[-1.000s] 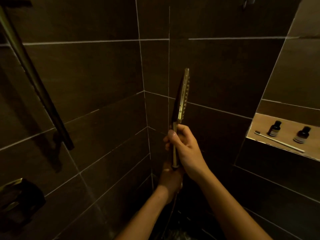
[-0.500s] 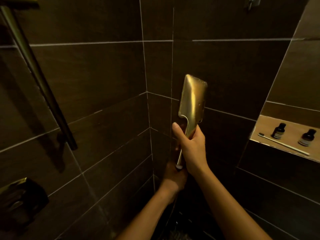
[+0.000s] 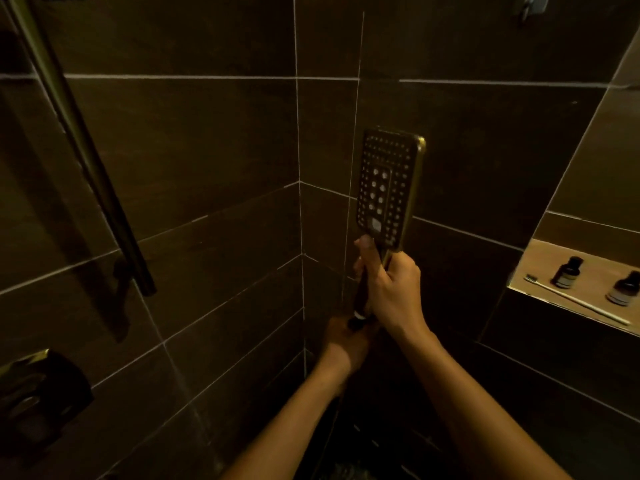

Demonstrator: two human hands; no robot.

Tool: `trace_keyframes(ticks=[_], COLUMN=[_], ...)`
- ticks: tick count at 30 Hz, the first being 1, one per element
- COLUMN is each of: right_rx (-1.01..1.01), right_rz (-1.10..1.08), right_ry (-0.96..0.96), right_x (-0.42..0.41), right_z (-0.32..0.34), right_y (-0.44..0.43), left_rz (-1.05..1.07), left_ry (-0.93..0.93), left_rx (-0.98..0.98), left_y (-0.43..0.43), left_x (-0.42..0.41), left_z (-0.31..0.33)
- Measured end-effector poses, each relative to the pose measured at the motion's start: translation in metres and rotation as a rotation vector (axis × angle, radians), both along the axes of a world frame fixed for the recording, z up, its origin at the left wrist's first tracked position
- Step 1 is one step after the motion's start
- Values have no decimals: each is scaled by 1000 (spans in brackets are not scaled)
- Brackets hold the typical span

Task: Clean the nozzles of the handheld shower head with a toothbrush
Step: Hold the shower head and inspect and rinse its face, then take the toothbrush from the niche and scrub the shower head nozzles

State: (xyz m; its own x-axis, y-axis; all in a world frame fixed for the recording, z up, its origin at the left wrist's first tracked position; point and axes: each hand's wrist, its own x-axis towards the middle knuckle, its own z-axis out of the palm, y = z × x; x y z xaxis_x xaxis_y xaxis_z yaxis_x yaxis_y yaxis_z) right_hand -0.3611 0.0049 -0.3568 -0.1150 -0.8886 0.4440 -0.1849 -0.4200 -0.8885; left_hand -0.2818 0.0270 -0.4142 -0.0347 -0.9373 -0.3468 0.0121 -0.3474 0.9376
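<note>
Brass along the rim and dark across the face: holding the handheld shower head (image 3: 388,188) upright before the corner of the brown tiled wall (image 3: 207,150), with the nozzle side facing the camera and rows of small pale nozzles showing around a raised middle panel. Gripping its handle with the right hand (image 3: 391,292), fingers curling round the stem just under the head and the thumb lying up along the handle toward the lower edge of the face. Reaching with the left hand (image 3: 346,344) just below, at the bottom end of the handle. Sitting in deep shadow there and partly hidden behind the right wrist, so cannot tell whether clasping anything or lying loose. Leaving the toothbrush (image 3: 575,299) untouched, well apart to the right, lying flat on the lit niche shelf (image 3: 597,268) with its bristle end pointing left and its pale handle running along the front edge. Keeping two small dark bottles (image 3: 568,271) upright on the same shelf, just behind the brush. Showing a dark metal rail (image 3: 79,143) slanting down the left wall, and a dark metal fitting (image 3: 38,393) mounted low beneath it.
</note>
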Motion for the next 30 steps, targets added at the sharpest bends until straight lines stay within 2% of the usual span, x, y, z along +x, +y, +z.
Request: trace_keyframes(ticks=[4, 10, 12, 15, 18, 25, 30], right_rx=[-29, -6, 18, 54, 72, 152, 147], right_rz=[-12, 22, 32, 41, 70, 98, 90], right_ry=[45, 87, 109, 144, 180, 212, 241], right_x=[2, 1, 2, 3, 4, 13, 23], right_z=[2, -10, -19, -36, -55, -91, -93], right_y=[-19, -49, -60, -74, -88, -105, -114], left_rz=[53, -16, -83, -269, -401, -628, -630], left_ry=[-66, -391, -510, -760, -834, -1151, -1252], left_rx=[-79, -52, -7, -66, -67, -64, -116], left_y=[-16, -51, -62, -77, -91, -111, -125], left_x=[7, 32, 45, 69, 89, 126, 150], left_z=[-6, -35, -48, -62, -72, -85, -76])
